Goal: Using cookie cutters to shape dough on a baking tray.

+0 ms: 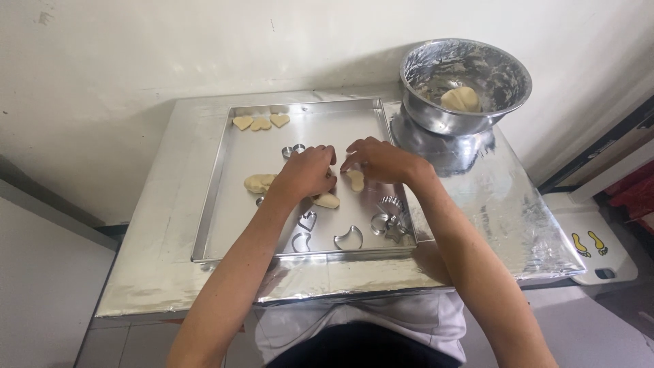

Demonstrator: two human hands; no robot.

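Observation:
Both of my hands meet over the middle of a shallow metal baking tray (211,184). My left hand (308,170) and my right hand (378,160) have their fingertips curled down around a small piece of pale dough (355,180); whether a cutter is under them is hidden. Another dough scrap (328,200) lies just below my left hand, and a lump of dough (259,182) sits to its left. Three heart-shaped dough pieces (260,123) line the tray's far left corner.
Several metal cookie cutters lie in the tray: a double-round one (293,149) near my left hand, heart and crescent ones (349,238) along the front, round and star ones (392,218) at the right. A steel bowl (465,82) with dough stands at the back right on the foil-covered table (490,204).

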